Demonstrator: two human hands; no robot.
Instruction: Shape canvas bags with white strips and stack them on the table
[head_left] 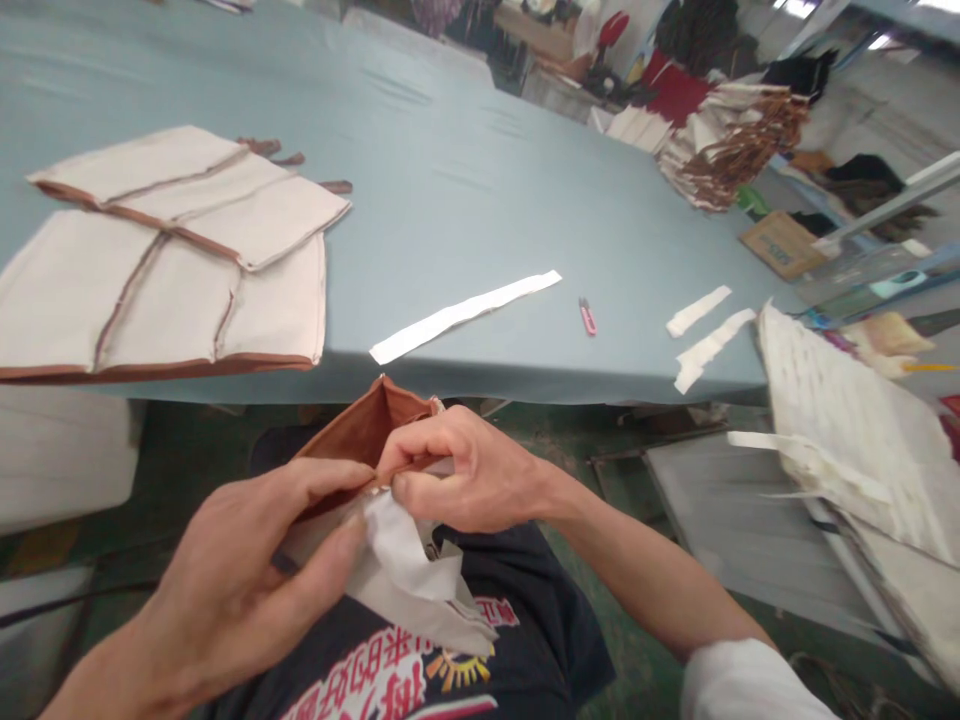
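Note:
Between my hands, close to my lap, is a brown and off-white sewn fabric piece (349, 430). My right hand (469, 470) pinches its edge between thumb and fingers. From the left, my left hand (255, 560) grips the same edge, with its thumb against the white cloth. A strip of white fabric (397, 540) hangs from the pinched spot over the dark printed apron (540, 590). The fingertips hide the exact point where they meet the cloth.
On the blue-green table (450, 180) lie stacked off-white fabric panels (150, 280), a long white strip (465, 312), pink-handled thread snips (587, 317) and short white strips (712, 340). A brown-and-white fabric pile (727, 140) stands at the far right. White cloth (847, 430) hangs at the right.

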